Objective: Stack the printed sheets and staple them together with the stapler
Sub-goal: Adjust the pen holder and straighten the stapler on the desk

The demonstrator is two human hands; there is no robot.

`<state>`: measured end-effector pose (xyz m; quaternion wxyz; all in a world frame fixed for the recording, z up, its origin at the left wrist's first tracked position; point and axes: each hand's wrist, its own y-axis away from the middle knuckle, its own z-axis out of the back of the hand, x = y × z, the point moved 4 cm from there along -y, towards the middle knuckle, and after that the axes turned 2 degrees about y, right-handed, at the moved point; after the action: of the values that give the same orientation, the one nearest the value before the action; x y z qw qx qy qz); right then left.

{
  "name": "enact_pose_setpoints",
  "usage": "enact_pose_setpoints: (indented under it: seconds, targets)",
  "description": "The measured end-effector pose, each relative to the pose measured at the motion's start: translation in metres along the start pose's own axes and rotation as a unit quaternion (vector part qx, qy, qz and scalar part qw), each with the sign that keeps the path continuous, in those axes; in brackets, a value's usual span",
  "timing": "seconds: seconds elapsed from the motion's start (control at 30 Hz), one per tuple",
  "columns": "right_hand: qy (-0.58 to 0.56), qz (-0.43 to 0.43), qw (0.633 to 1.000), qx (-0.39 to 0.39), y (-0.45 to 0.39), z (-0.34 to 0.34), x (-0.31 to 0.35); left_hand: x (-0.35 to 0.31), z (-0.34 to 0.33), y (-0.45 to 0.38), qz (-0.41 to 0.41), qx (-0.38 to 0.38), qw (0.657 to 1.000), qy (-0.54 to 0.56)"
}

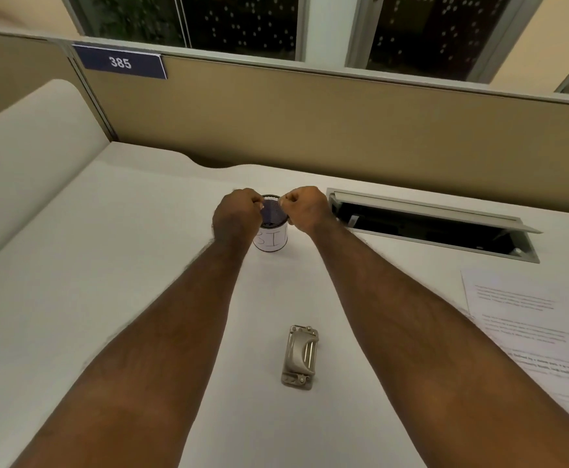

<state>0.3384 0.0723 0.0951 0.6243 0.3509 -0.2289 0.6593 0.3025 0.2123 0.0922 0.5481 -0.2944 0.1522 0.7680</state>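
A small metal stapler [300,358] lies flat on the white desk between my forearms, nothing touching it. The printed sheets [526,325] lie loosely overlapped at the desk's right side, partly under my right forearm. Both my hands are far forward, over a black mesh cup [273,214] that carries a white paper label. My left hand [237,216] sits at the cup's left rim, fingers curled shut. At the right rim, my right hand [306,207] has its fingertips pinched. Whether either hand pinches something small I cannot tell.
An open cable hatch [428,228] with a raised lid is sunk into the desk at the right rear. A tan partition [310,123] with a "385" sign [121,62] backs the desk, with dark windows above. A cream divider [23,163] rises on the left.
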Motion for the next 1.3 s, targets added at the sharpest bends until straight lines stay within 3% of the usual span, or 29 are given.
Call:
enact_pose_setpoints:
  seconds: [0.17,0.33,0.47,0.7,0.83,1.03,1.3]
  targets:
    - [0.040,0.014,0.999,-0.003,-0.008,-0.005,0.009,-0.004,0.009,-0.009,-0.015,-0.001,0.999,-0.050]
    - [0.025,0.017,0.998,0.052,-0.005,-0.006,0.007,-0.009,0.011,-0.009,-0.044,0.012,0.996,-0.076]
    - [-0.023,0.036,0.996,0.072,0.008,0.006,-0.001,-0.007,0.012,0.006,-0.054,-0.013,0.997,-0.061]
    - [-0.135,0.064,0.989,0.023,0.061,0.047,-0.013,0.005,0.015,0.057,-0.118,-0.061,0.990,-0.048]
    - [-0.121,0.047,0.992,-0.001,0.112,0.069,-0.053,0.032,-0.002,0.106,-0.159,-0.029,0.984,-0.081]
    - [-0.064,-0.062,0.996,-0.019,0.202,0.076,-0.153,0.080,-0.040,0.181,-0.119,0.089,0.977,-0.155]
    - [0.051,-0.139,0.989,-0.022,0.291,0.051,-0.234,0.102,-0.061,0.221,-0.103,0.126,0.969,-0.185]
